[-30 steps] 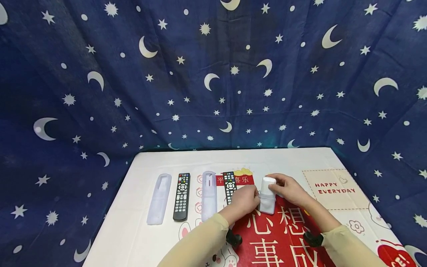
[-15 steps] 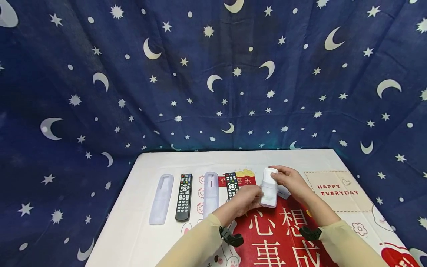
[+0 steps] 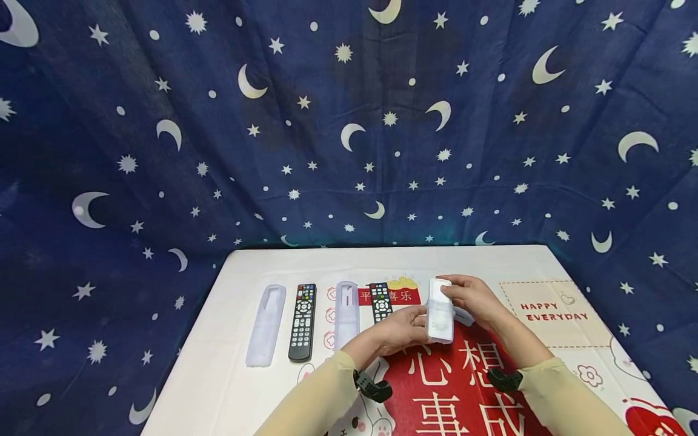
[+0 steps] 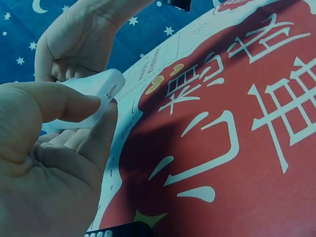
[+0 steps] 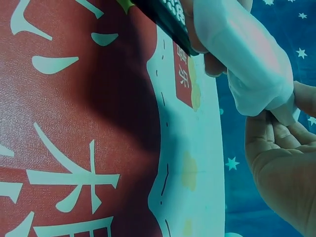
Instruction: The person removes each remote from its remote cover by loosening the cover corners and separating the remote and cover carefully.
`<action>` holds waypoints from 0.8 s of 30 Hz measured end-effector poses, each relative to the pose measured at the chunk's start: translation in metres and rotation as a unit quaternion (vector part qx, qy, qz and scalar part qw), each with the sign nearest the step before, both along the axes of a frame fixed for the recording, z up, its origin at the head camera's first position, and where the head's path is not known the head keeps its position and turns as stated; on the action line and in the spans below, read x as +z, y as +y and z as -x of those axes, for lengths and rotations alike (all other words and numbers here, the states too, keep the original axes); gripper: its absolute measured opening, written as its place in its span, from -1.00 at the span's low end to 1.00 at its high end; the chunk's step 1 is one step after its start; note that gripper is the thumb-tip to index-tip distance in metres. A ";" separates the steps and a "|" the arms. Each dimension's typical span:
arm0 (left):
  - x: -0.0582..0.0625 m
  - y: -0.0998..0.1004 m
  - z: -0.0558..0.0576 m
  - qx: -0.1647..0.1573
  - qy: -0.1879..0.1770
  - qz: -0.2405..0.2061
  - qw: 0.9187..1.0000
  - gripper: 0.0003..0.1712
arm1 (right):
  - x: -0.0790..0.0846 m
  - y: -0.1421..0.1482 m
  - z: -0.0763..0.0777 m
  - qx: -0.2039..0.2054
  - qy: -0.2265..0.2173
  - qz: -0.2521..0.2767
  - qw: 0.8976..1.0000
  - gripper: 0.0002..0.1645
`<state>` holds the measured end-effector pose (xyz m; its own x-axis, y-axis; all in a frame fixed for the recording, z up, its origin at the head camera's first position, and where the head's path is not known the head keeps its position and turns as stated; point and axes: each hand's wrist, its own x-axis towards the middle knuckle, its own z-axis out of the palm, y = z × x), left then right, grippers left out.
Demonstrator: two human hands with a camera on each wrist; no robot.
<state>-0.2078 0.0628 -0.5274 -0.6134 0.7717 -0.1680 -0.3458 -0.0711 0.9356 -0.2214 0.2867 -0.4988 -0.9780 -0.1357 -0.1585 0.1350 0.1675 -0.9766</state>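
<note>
Both hands hold a white remote control [image 3: 440, 324] above the red part of the tablecloth. A translucent soft cover [image 5: 256, 91] is bunched around it, and a loose flap sticks out to the right in the head view. My left hand [image 3: 402, 332] grips the near end; in the left wrist view its thumb lies on top and its fingers underneath. At the far end my right hand [image 3: 478, 299] pinches with thumb and fingertips; in the right wrist view these fingers [image 5: 276, 133] are at the cover's edge. The remote's button face is not visible.
To the left lie a clear cover [image 3: 265, 327], a black remote [image 3: 302, 324], a second clear cover [image 3: 346, 315] and another black remote [image 3: 380, 300], partly hidden by my left hand. The white tablecloth [image 3: 218, 387] has printed patterns. A blue star-and-moon curtain [image 3: 305, 151] hangs behind.
The remote has shifted and tilted, with its near end now white where greyish cover showed before. My left hand has gone from a curled fist at its side to holding its near end.
</note>
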 end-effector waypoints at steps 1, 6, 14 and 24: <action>-0.001 -0.001 0.000 -0.001 0.004 0.001 1.000 -0.29 | -0.001 0.000 0.001 0.001 -0.001 0.000 1.000 -0.37; -0.003 -0.003 0.000 0.000 0.021 0.014 1.000 -0.28 | -0.004 -0.001 0.004 0.000 -0.006 -0.005 1.000 -0.37; -0.009 0.001 -0.004 0.046 0.033 0.043 0.997 -0.26 | -0.009 -0.003 0.006 0.003 -0.011 0.000 1.000 -0.38; -0.009 0.003 -0.020 0.026 0.023 0.101 0.994 -0.13 | -0.005 0.010 0.014 -0.043 -0.004 0.004 0.999 -0.36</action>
<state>-0.1882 0.0653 -0.5360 -0.6626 0.6920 -0.2864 -0.3023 0.1028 0.9477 -0.2352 0.2968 -0.5041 -0.9848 -0.0532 -0.1656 0.1563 0.1475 -0.9766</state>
